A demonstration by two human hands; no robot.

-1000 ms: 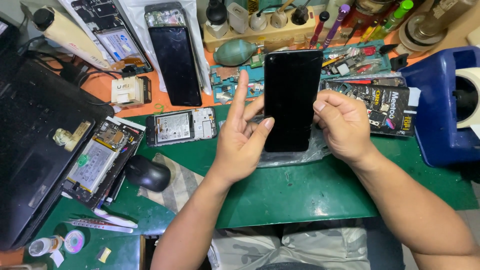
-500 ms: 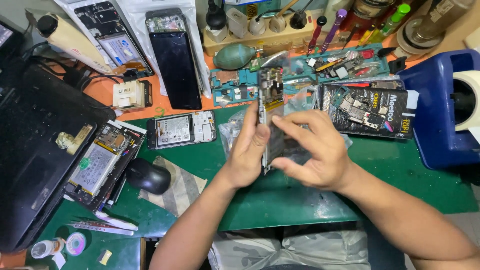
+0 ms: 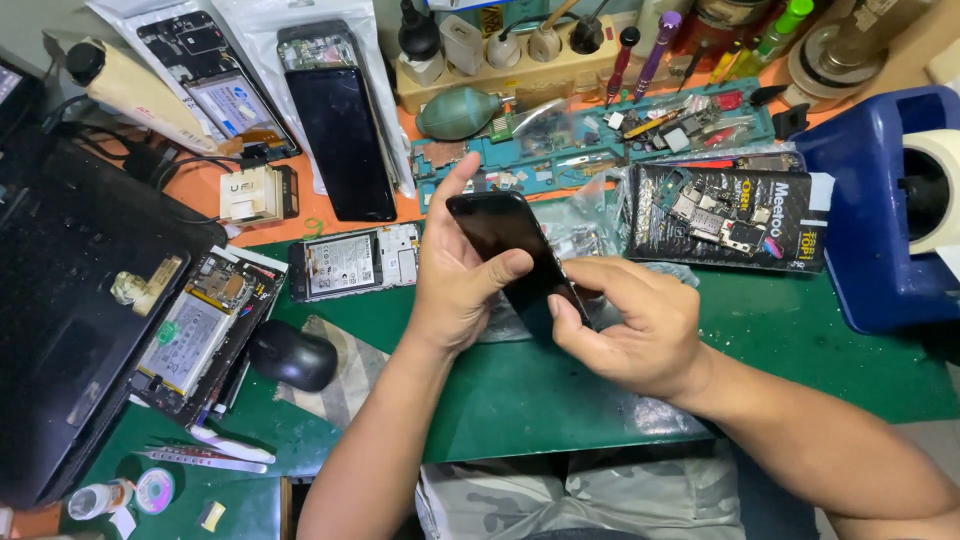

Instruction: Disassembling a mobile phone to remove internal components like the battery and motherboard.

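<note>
I hold a black smartphone (image 3: 505, 240) tilted above the green mat (image 3: 540, 400), its dark glossy face up. My left hand (image 3: 455, 290) grips its left side, thumb lying across the glass and index finger raised past the top corner. My right hand (image 3: 625, 325) pinches the phone's lower right edge with thumb and fingers. A crinkled clear plastic bag (image 3: 590, 215) lies under and behind the phone.
An opened phone (image 3: 350, 265) and another with its battery showing (image 3: 195, 335) lie left, beside a black mouse (image 3: 293, 355) and a laptop (image 3: 60, 300). Behind are a teal parts tray (image 3: 600, 140), a black parts mat (image 3: 735, 215), a dark phone screen (image 3: 345, 130) and a blue holder (image 3: 880, 220).
The phone stood upright with its screen toward me, then was flipped between both hands; now it lies tilted with its top to the left, lower over the mat.
</note>
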